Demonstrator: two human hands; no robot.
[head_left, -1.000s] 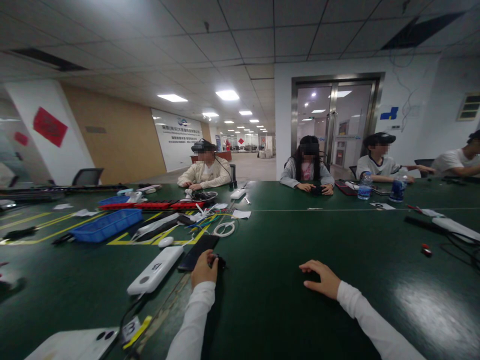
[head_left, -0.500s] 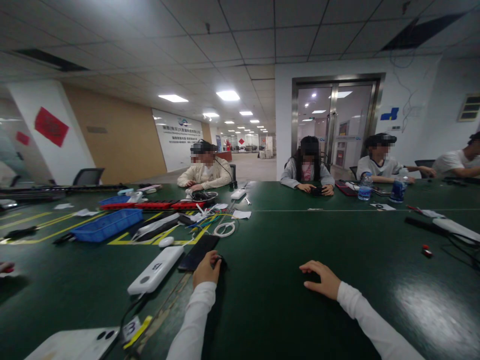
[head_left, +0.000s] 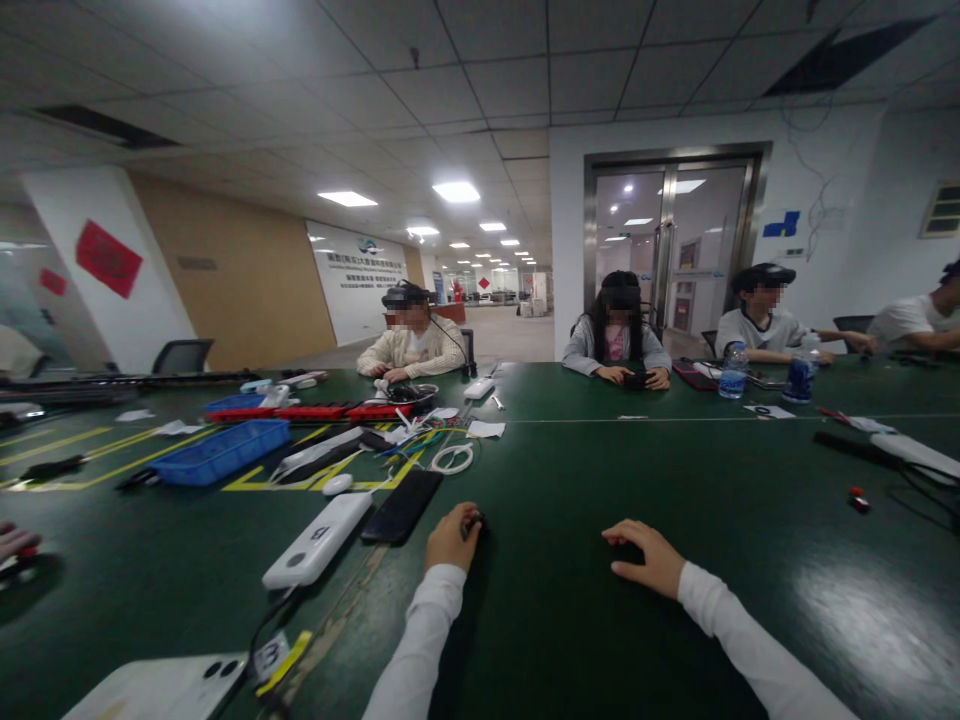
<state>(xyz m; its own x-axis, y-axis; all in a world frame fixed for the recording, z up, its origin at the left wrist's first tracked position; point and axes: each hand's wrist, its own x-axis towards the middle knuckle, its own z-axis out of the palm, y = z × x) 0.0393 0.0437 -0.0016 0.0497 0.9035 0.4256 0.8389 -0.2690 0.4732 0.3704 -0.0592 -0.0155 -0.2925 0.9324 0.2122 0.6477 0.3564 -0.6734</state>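
My left hand (head_left: 452, 537) is closed around a small dark object (head_left: 472, 524), mostly covered by the fingers, so its kind does not show. It is low over the green table (head_left: 547, 620), just right of a black phone (head_left: 403, 507) lying flat. Farther right, my right hand (head_left: 646, 556) holds nothing; its thumb stands apart from the curled fingers, at the tabletop. To the left of the phone lies a long white power bank-like device (head_left: 319, 540) with a dark cable at its near end.
A blue basket (head_left: 219, 452), tangled wires and a coiled white cable (head_left: 451, 459) lie at left. A white phone (head_left: 161, 690) is near the front edge. Two bottles (head_left: 733, 371) stand at right. Several people sit opposite; another person's hand (head_left: 16, 545) shows at far left.
My left hand has moved right, away from the black phone, with the small dark object still in its fingers. My right hand has hardly moved.
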